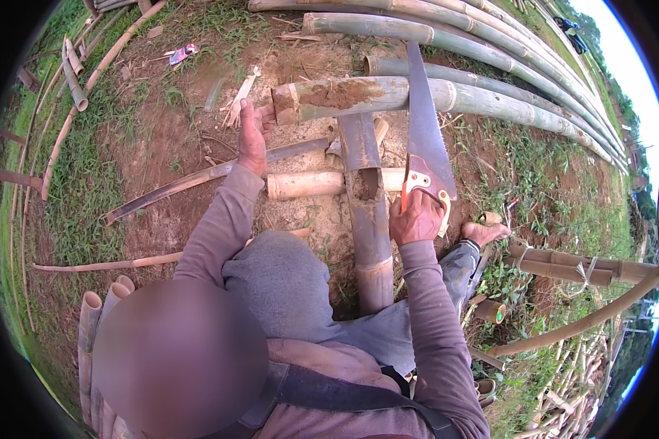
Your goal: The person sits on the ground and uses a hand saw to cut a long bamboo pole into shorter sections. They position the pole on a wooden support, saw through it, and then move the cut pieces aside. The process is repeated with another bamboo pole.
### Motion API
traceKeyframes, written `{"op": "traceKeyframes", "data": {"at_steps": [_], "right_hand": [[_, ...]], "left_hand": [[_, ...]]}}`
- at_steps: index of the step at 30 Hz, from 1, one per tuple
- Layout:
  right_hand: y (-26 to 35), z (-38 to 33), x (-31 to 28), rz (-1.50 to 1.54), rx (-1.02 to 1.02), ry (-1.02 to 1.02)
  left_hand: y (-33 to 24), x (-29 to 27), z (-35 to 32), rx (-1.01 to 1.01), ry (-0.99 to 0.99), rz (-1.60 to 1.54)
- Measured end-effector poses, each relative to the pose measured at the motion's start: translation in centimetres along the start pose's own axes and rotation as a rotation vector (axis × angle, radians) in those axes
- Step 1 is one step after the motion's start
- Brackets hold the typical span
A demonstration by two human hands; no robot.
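Observation:
My right hand (417, 218) is wrapped round the handle of a handsaw (426, 124). The broad grey blade points away from me and crosses a thick bamboo pole (483, 100); I cannot tell how deep the teeth sit in it. An orange strip shows beside the right fingers. My left hand (253, 140) is raised at the pole's left cut end, thumb and fingers apart, with nothing in it. Whether it touches the end is unclear. Under the pole stretches a notched bamboo post (370, 241), crossing a paler bamboo piece (306, 184) on the ground.
Several long bamboo poles (388, 28) lie at the far right. A split bamboo strip (198, 178) lies to the left. Upright bamboo tubes (89, 329) stand at the near left. At the right are tied bamboo poles (564, 269) and my bare foot (486, 233).

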State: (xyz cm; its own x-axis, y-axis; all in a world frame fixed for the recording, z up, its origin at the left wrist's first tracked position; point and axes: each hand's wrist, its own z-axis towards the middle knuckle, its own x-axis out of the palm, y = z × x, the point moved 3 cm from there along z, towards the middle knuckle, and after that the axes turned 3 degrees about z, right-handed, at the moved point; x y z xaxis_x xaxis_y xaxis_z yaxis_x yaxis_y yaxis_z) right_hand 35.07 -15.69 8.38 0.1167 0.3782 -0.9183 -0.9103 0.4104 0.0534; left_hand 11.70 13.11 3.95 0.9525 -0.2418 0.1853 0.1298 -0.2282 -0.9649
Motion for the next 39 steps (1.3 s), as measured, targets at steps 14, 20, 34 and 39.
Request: {"op": "traceKeyframes", "data": {"at_steps": [14, 20, 34, 39], "right_hand": [[4.5, 3.2, -0.3, -0.016, -0.131, 0.034], [9.4, 1.3, -0.8, 0.163, -0.387, -0.001], [6.3, 1.3, 4.9, 0.169, -0.186, -0.045], [-1.1, -1.2, 2.7, 0.190, 0.098, -0.158]], "left_hand": [[0.7, -0.6, 0.0, -0.050, 0.048, -0.058], [0.3, -1.4, -0.5, -0.072, 0.058, -0.150], [-2.0, -0.5, -1.8, -0.147, 0.178, -0.335], [-3.5, 0.3, -1.1, 0.486, -0.034, 0.576]]}}
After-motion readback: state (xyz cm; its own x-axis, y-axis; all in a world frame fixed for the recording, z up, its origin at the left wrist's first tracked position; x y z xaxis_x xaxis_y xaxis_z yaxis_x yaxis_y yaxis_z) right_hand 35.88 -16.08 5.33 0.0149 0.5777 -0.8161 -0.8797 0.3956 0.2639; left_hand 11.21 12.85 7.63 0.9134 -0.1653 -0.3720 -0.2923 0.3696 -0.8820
